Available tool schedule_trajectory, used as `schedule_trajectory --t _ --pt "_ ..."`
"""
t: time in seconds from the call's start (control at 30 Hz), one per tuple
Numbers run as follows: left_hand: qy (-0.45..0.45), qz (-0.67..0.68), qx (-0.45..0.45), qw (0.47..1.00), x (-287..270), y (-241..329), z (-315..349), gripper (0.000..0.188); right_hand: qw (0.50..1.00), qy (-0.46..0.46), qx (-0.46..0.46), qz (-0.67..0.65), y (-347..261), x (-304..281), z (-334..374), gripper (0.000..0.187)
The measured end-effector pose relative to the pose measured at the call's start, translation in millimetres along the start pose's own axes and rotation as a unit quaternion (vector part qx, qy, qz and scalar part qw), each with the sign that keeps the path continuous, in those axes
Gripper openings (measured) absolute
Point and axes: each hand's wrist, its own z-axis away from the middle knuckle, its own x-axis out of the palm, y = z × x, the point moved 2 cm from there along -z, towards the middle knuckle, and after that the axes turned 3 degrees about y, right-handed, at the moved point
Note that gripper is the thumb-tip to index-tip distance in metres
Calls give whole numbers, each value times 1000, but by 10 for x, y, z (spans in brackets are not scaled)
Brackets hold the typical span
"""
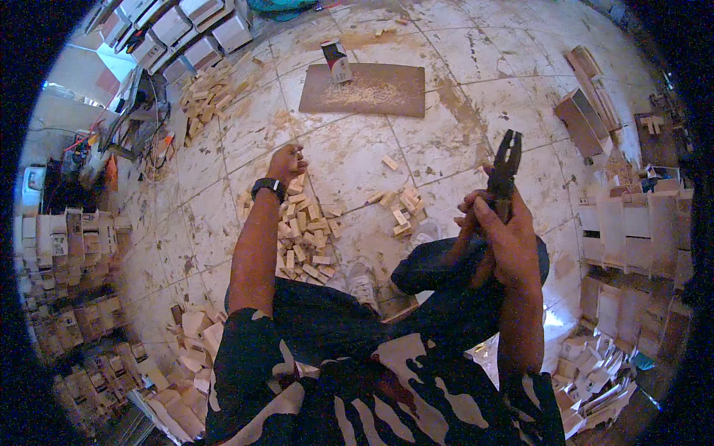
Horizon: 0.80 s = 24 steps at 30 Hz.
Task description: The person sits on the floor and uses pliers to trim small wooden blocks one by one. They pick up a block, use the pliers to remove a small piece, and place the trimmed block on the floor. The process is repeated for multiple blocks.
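My right hand (508, 234) is wrapped round the handles of a pair of dark pliers (504, 175), whose jaws point away from me and stand slightly apart. My left hand (287, 165), with a dark watch on the wrist, is held over the floor with its fingers curled; whatever may be in them is hidden. Just below that hand lies a heap of small pale wooden blocks (306, 234). A smaller cluster of similar blocks (402, 209) lies between the heap and the pliers, with one loose block (389, 162) beyond it.
A brown board (405, 89) strewn with wood shavings lies ahead, bearing a dark and white box (336, 61). Another block pile (210, 97) lies far left, near stacked white boxes (171, 28). Stacked wooden pieces line the left (71, 253) and right (632, 215).
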Motion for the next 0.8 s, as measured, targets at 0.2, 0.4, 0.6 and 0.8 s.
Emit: schedule_trajectory --t 0.2,0.4,0.6,0.8 --pt "82 -567 140 807 -375 -489 -140 29 999 26 20 -15 -52 52 -17 51" --pt "-94 -788 195 576 291 -1128 -8 21 998 38 59 7 -99 106 -42 56" --pt "-110 -773 267 565 347 -1397 -102 16 997 37 62 -24 -130 154 -76 57" --pt "-169 -747 255 590 296 -1553 -177 18 997 36 66 -32 -145 178 -43 55"
